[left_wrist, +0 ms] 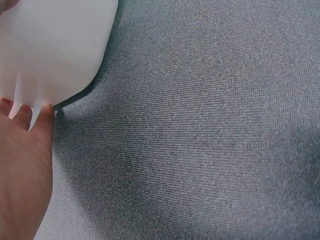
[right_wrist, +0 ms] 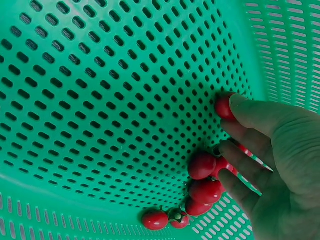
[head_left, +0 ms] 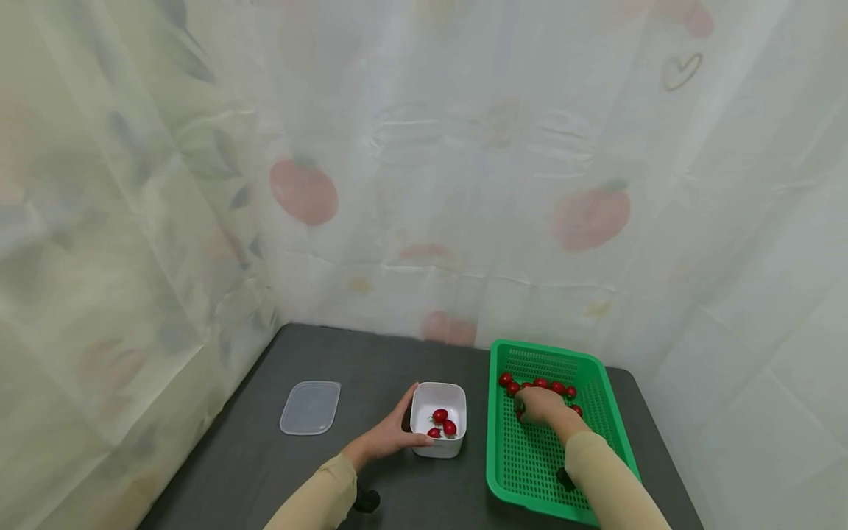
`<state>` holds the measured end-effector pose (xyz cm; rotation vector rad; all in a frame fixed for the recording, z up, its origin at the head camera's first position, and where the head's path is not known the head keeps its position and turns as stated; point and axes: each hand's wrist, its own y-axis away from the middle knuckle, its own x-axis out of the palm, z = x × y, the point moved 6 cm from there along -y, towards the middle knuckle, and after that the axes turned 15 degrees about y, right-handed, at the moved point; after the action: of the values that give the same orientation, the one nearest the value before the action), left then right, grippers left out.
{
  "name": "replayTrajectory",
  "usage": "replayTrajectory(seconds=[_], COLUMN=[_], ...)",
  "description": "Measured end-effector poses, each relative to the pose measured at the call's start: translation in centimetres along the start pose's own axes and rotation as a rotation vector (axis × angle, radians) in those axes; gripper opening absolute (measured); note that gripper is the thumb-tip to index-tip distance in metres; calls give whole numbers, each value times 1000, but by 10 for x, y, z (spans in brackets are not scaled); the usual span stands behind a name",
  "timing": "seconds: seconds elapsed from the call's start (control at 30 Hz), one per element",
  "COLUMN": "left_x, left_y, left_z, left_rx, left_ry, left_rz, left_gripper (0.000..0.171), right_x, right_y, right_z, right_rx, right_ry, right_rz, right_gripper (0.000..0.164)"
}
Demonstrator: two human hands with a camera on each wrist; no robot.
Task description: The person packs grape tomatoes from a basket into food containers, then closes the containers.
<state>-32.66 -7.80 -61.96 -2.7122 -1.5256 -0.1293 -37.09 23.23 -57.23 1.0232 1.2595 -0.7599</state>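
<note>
My left hand holds a small square white container from its left side, thumb at the near side and a finger at the far rim. Inside it lie 3 red cherry tomatoes. In the left wrist view the fingers press along the container's pale wall. My right hand reaches into a green perforated basket on the right. Between thumb and index finger it pinches a cherry tomato. Several more tomatoes lie on the basket floor beside the other fingers.
A translucent square lid lies flat on the dark grey table, left of the container. A patterned curtain hangs behind the table and along its left side. The basket sits near the table's right edge.
</note>
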Motion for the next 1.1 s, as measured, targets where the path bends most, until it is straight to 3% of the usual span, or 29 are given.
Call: replayTrajectory(seconds=[0.73,1.1], left_x=[-3,-3], left_y=[-2,-2], left_z=[7,5], left_rx=[2,13], left_ry=[-21,-31], left_rz=[-12,-14], left_gripper=[118,118], right_x=[0,-12], right_y=[7,16], right_z=[3,-7], right_rx=[-21,-61], right_ry=[-2,-53], right_rz=[32,-66], right_gripper=[16,15])
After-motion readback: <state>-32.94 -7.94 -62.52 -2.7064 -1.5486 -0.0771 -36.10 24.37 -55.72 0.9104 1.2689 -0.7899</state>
